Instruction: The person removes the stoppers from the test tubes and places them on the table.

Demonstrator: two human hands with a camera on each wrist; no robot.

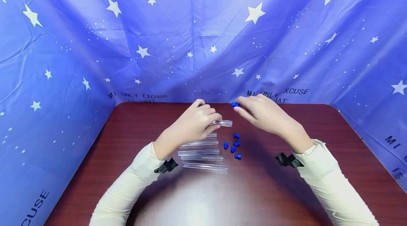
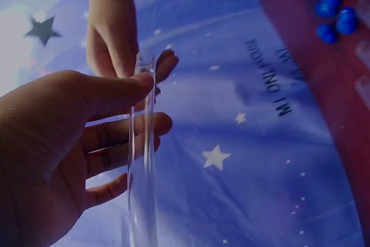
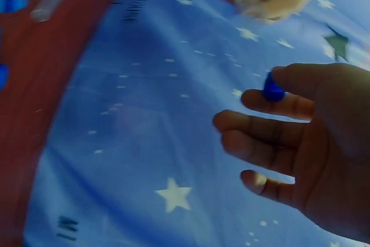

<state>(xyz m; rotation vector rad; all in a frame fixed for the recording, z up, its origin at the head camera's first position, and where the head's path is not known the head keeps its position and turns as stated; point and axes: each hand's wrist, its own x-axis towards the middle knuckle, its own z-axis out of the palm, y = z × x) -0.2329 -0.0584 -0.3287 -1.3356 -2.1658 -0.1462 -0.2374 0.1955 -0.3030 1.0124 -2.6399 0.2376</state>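
Note:
My left hand pinches a clear test tube near its open end, above the table. In the left wrist view the tube runs down between thumb and fingers. To the right, my right hand pinches a small blue cap between thumb and index finger; the right wrist view shows that cap too. Cap and tube mouth are apart. Below the hands lie several clear test tubes, side by side, and to their right several loose blue caps.
The dark red-brown table reaches back to a blue cloth with white stars and printed words, which hangs behind and on both sides. A black wrist camera sits at the left sleeve, another camera at the right.

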